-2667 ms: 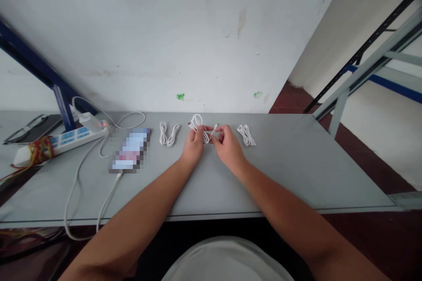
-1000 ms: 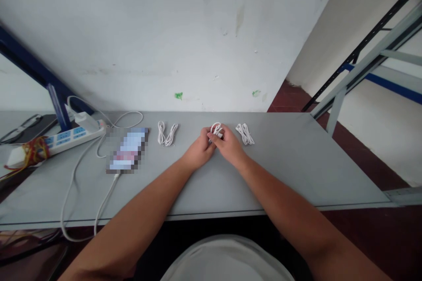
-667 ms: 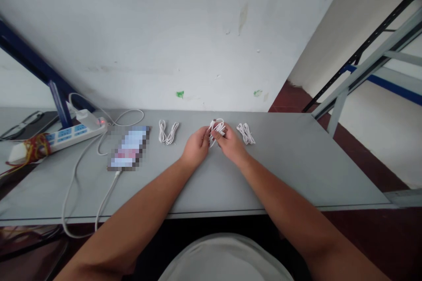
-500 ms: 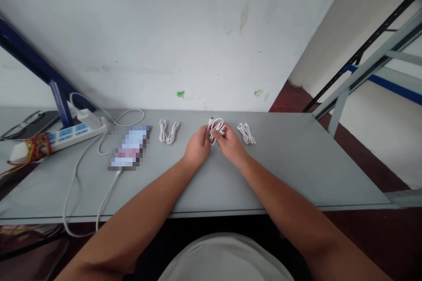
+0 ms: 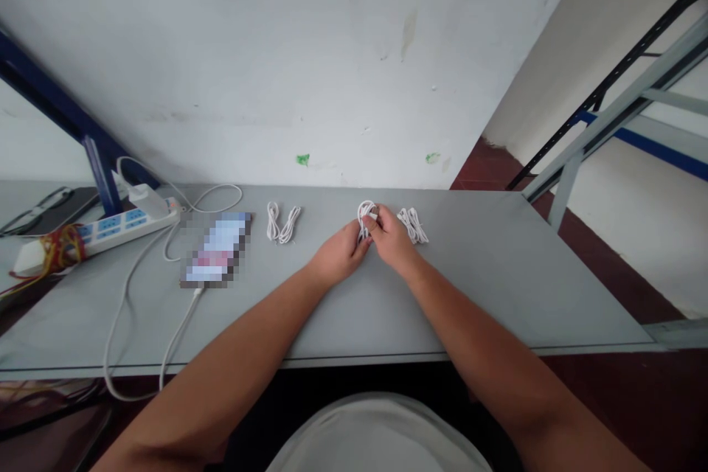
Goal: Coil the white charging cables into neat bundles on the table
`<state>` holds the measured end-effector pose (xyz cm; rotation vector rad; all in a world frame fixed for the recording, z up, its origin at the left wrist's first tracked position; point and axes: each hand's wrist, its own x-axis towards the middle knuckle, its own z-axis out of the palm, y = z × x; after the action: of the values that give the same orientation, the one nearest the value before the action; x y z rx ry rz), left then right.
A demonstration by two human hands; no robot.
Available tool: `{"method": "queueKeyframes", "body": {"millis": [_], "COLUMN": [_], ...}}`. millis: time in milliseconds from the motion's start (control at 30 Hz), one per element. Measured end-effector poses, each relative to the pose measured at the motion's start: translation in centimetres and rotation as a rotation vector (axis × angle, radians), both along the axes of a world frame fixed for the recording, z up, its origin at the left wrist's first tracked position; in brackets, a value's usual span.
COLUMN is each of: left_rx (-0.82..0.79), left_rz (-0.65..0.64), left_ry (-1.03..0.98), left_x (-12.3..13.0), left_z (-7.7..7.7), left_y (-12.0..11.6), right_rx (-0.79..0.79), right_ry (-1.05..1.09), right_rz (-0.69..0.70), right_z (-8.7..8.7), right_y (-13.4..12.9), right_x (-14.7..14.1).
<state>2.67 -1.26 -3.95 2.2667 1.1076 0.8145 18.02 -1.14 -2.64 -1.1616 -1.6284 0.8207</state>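
Between my two hands is a coiled white charging cable, its loops rising above my fingers. My right hand is closed on the coil, thumb pressed over it near a white plug end. My left hand is closed at the coil's lower left side, its fingertips partly hidden. To the right, close beside my right hand, lies another white cable bundle. Two more coiled white cables, one bundle and a second bundle, rest on the grey table left of my hands.
A phone with a blurred screen lies to the left, plugged into a white cord that droops over the front edge. Behind it are a power strip with a white charger and a blue post. A wall rises behind the table.
The cable coil has turned and shifted slightly right in my hands. Its plug end, which stuck up at the upper left, now shows by my right thumb. My left hand has moved slightly right and lower.
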Motion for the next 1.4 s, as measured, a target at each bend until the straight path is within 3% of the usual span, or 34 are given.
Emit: {"method": "queueKeyframes", "body": {"millis": [233, 467, 800, 1100, 1267, 1400], "left_rx": [0.041, 0.05, 0.058, -0.025, -0.023, -0.012], "left_rz": [0.041, 0.072, 0.066, 0.048, 0.09, 0.094], "left_ry": [0.082, 0.133, 0.132, 0.117, 0.256, 0.409], "left_x": [0.2, 0.4, 0.8, 0.7, 0.8, 1.1], "left_z": [0.1, -0.3, -0.3, 0.2, 0.0, -0.1], "left_y": [-0.2, -0.2, -0.5, -0.4, -0.5, -0.9], "right_rx": [0.007, -0.099, -0.082, -0.106, -0.216, -0.232], "right_ry": [-0.019, -0.028, -0.068, -0.045, -0.078, -0.148], "right_rz": [0.049, 0.038, -0.161, -0.15, -0.091, -0.203], "right_z": [0.2, -0.4, -0.2, 0.2, 0.6, 0.6], "right_y": [0.2, 0.3, -0.5, -0.2, 0.0, 0.0], "right_x": [0.4, 0.4, -0.8, -0.4, 0.3, 0.2]}}
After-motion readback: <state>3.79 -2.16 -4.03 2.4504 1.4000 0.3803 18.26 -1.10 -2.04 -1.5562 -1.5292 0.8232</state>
